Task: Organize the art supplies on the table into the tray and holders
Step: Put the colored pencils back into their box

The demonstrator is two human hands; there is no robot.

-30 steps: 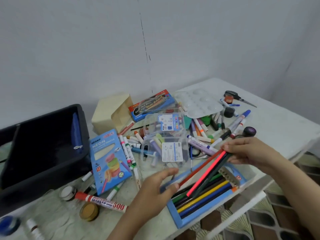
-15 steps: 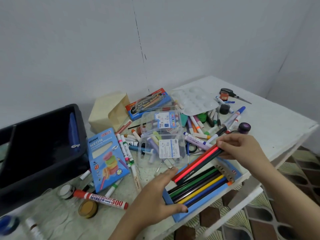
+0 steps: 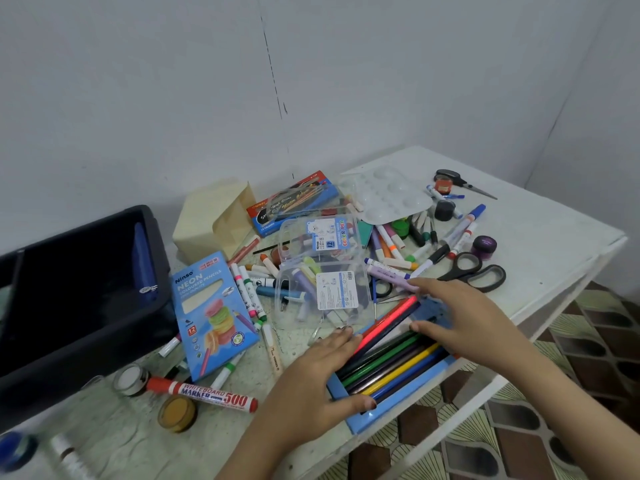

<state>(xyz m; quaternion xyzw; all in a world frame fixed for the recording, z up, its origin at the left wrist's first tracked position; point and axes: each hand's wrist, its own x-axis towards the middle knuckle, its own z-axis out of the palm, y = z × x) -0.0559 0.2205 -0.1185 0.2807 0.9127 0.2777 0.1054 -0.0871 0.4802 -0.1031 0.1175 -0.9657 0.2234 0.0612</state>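
Pressing both hands flat on an open blue pencil box (image 3: 401,405) at the near edge of the table (image 3: 540,237), a person covers a row of coloured pencils (image 3: 391,363). The left hand (image 3: 318,382) lies over the pencils' left ends, fingers straight and close together, thumb at the box's near corner. The right hand (image 3: 467,323) covers the other end, fingers straight and spread, gripping nothing. Two red pencils (image 3: 384,323) lie slanted atop the row, between the two sets of fingertips. Just beyond the left fingertips sits a clear plastic marker case (image 3: 322,292); just beyond the right forefinger, black-handled scissors (image 3: 474,271). Well left of the left hand stand a cream holder (image 3: 204,220) and a black tray (image 3: 152,223), a Ninso neon pencil box (image 3: 211,313) between.
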